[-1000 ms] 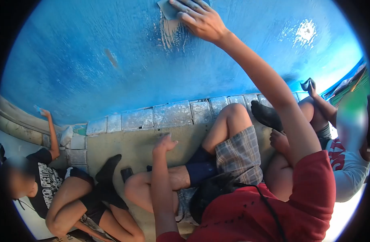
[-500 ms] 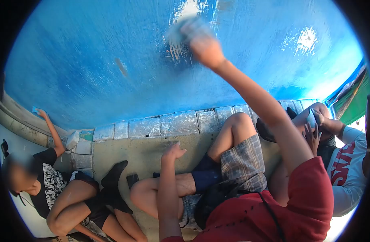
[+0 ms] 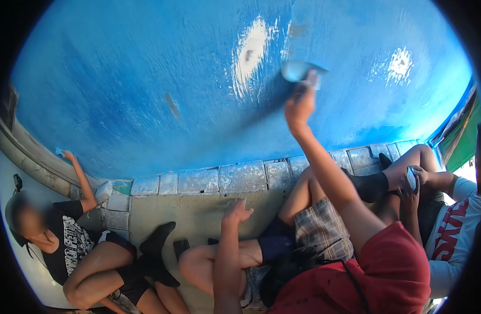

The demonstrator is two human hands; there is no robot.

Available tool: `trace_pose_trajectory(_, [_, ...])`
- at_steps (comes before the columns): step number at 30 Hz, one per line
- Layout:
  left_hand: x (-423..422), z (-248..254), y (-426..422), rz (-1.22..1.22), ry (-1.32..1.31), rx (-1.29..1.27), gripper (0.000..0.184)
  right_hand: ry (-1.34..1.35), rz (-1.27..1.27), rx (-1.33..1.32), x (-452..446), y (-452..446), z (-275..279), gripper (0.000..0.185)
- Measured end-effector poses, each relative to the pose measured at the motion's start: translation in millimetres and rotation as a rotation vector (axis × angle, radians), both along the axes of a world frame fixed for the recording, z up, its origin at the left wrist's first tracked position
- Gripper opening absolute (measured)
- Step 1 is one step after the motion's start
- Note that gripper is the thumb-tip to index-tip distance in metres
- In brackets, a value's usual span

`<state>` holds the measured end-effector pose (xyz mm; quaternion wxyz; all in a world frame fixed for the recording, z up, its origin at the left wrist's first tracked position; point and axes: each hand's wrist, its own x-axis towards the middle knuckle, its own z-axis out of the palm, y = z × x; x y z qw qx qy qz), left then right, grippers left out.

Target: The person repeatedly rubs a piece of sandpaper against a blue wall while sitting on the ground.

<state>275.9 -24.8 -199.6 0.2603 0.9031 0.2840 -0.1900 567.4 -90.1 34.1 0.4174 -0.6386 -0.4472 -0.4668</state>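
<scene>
The right hand (image 3: 301,106) has room sideways; the blue wall (image 3: 130,104) seems close ahead.

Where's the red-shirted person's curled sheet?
In the head view, the curled sheet is upper right of centre, in the right hand, between two white glare patches.

Two co-workers (image 3: 67,238) (image 3: 452,225) are sitting; three sheets (image 3: 294,71) (image 3: 59,151) (image 3: 411,178), three shirts (image 3: 361,272), one wall (image 3: 146,68), one pair of plaid shorts (image 3: 319,222) and the person's own two hands (image 3: 237,212) (image 3: 299,108) are also showing.
</scene>
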Motion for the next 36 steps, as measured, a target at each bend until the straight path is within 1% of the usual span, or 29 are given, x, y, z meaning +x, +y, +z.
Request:
trace_pose_trajectory(2, [3.5,9.4,2.3,-0.03,-0.142,0.0,0.07,-0.204,0.07,-0.276,0.6,-3.7,-25.5,0.027])
trace_pose_trajectory(4, [10.1,3.8,6.4,0.051,-0.299,-0.032,0.069,-0.255,0.26,-0.767,-6.0,-22.6,-79.3,0.04])
trace_pose_trajectory(5, [9.2,0.1,12.3,0.094,-0.377,-0.038,0.068,-0.058,0.278,-0.76,-13.8,-35.0,-104.6,0.035])
trace_pose_trajectory(6, [4.1,-6.4,13.5,0.082,-0.299,0.033,0.068,0.262,0.294,-0.851,-14.9,-45.9,-146.4,0.033])
trace_pose_trajectory(7, [-0.1,-11.5,9.3,0.071,-0.226,0.105,0.068,0.694,0.321,-0.907,-27.4,-61.5,-151.5,0.033])
trace_pose_trajectory(8, [-0.3,-16.5,6.9,0.063,-0.155,0.173,0.068,0.857,0.292,-0.7,-38.5,-73.1,-168.5,0.032])
trace_pose_trajectory(9, [-3.7,-17.5,3.6,0.004,-0.131,0.241,0.07,0.985,0.337,-0.455,-37.2,-78.9,-204.1,0.034])
trace_pose_trajectory(11, [3.2,-13.9,-0.8,0.041,-0.127,0.227,0.073,1.311,0.272,-0.324,-11.7,-81.5,-271.7,0.035])
trace_pose_trajectory(12, [0.1,-13.2,-5.0,0.059,-0.107,0.213,0.074,1.488,0.229,-0.258,-16.9,-90.1,-296.3,0.036])
trace_pose_trajectory(13, [1.4,-13.2,-5.8,0.068,-0.117,0.213,0.074,1.499,0.347,-0.185,-10.3,-87.8,-296.9,0.038])
trace_pose_trajectory(16, [11.8,0.6,-10.8,0.132,-0.054,0.211,0.072,1.666,0.325,-0.065,-15.3,-82.0,-250.6,0.034])
trace_pose_trajectory(17, [12.9,-2.4,-11.1,0.129,-0.062,0.25,0.068,1.64,0.361,-0.068,-20.6,-82.6,-240.0,0.029])
trace_pose_trajectory(18, [13.1,-4.4,-11.1,0.119,-0.064,0.272,0.066,1.639,0.345,-0.085,-20.5,-81.7,-238.4,0.027])
trace_pose_trajectory(20, [13.3,-2.9,-8.3,0.113,-0.071,0.325,0.064,1.632,0.327,-0.123,-18.8,-74.1,-263.4,0.023])
trace_pose_trajectory(21, [14.1,-2.6,-5.7,0.108,-0.079,0.324,0.062,1.619,0.444,-0.081,-18.5,-71.0,-273.8,0.022])
trace_pose_trajectory(24, [12.8,-2.5,-3.1,0.098,-0.06,0.309,0.059,1.654,0.515,-0.126,-24.4,-71.9,-271.3,0.023])
trace_pose_trajectory(27, [20.8,5.9,-2.5,0.091,-0.012,0.305,0.058,1.632,0.48,-0.169,-26.7,-74.9,-266.6,0.025])
trace_pose_trajectory(30, [19.8,5.6,-8.8,0.107,-0.02,0.317,0.059,1.703,0.422,-0.131,-35.6,-85.8,-231.4,0.025])
trace_pose_trajectory(33, [17.3,8.0,-6.6,0.119,-0.025,0.307,0.062,1.689,0.421,-0.098,-25.3,-83.9,-253.3,0.023])
trace_pose_trajectory(34, [17.0,6.7,-5.9,0.116,-0.019,0.299,0.063,1.68,0.369,-0.11,-27.6,-86.3,-239.1,0.022])
trace_pose_trajectory(36, [13.0,2.6,-6.6,0.105,-0.006,0.289,0.066,1.653,0.271,-0.121,-41.2,-101.0,-179.0,0.022])
